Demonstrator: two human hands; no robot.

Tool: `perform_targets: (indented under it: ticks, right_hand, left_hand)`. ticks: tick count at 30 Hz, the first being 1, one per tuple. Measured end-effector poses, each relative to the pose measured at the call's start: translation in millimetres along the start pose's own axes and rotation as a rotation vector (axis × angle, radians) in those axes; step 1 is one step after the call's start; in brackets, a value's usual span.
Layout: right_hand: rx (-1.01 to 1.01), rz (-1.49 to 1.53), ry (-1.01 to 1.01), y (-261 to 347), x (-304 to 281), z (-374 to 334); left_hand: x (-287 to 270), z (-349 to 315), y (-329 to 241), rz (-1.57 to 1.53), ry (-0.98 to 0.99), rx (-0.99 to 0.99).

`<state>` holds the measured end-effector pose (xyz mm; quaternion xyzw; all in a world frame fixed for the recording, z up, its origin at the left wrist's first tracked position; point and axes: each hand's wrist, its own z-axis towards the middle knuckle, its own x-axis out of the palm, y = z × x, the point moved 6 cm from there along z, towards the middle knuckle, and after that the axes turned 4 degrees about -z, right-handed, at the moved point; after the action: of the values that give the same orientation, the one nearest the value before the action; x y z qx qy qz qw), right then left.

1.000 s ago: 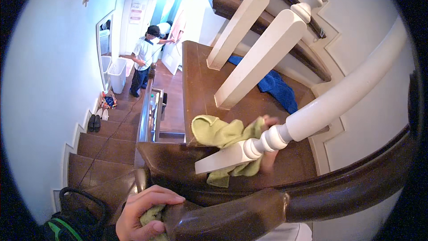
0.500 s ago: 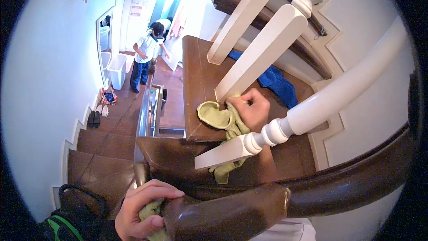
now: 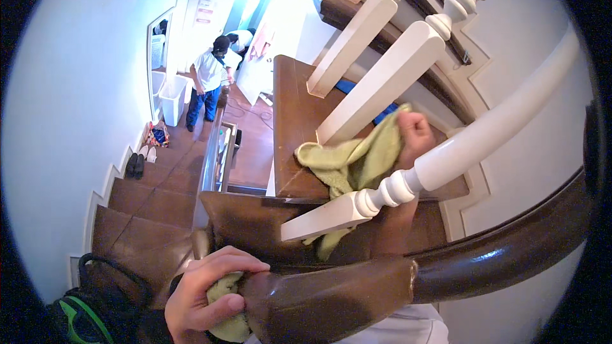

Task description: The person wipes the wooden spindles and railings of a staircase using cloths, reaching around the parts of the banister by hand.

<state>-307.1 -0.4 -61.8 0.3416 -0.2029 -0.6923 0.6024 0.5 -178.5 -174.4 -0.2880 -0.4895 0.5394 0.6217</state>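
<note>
My left hand is closed round a bunched green cloth at the end of the dark wooden handrail. Reaching past the balusters, my right hand is closed on a second green cloth. That cloth stretches from my fist down to the brown stair tread, beside the foot of a white baluster. Its lower end hangs behind the nearer white baluster. On the tread behind, a blue cloth shows partly, covered in front by the green one.
Stairs go down on the left, with a black bag with green trim close by. Below stand shoes, a white bin and a person in a white shirt. Another person bends behind.
My right hand has moved up and to the right, away from the baluster's foot, pulling the green cloth taut. It now covers more of the blue cloth. My left hand keeps its hold.
</note>
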Motion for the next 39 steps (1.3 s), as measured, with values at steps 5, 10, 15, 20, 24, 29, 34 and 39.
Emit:
perform_targets:
  ticks: [5,10,15,20,24,29,34,39]
  right_hand:
    - [0.041,0.342,-0.078,16.4,13.9,32.0]
    - [-0.329,-0.167,-0.092,34.7,32.9,-17.7]
    - [0.002,-0.245,0.309,-8.1,70.0,-58.6]
    - [0.060,-0.056,0.229,-19.3,14.2,-22.4]
    - [-0.081,0.061,-0.158,27.4,-6.1,6.0]
    - [-0.800,-0.450,-0.281,114.1,59.3,-6.0]
    - [-1.045,-1.052,-0.154,126.1,81.7,-20.3]
    - [-1.142,-1.103,0.215,69.8,117.7,-62.8]
  left_hand:
    - [-6.1,-0.3,0.5,-0.037,0.029,-0.010]
    - [1.8,2.8,-2.0,-0.057,-0.002,-0.035]
    - [-10.6,1.5,0.6,-0.024,-0.129,-0.071]
    - [-7.6,3.0,4.0,-0.021,-0.057,-0.108]
    - [-4.4,6.3,-4.2,-0.086,-0.071,-0.117]
    - [-16.7,3.1,-2.1,-0.059,-0.079,-0.083]
    - [-6.5,7.1,-5.6,-0.096,0.017,-0.100]
    - [-14.7,1.9,-1.7,0.031,0.057,-0.122]
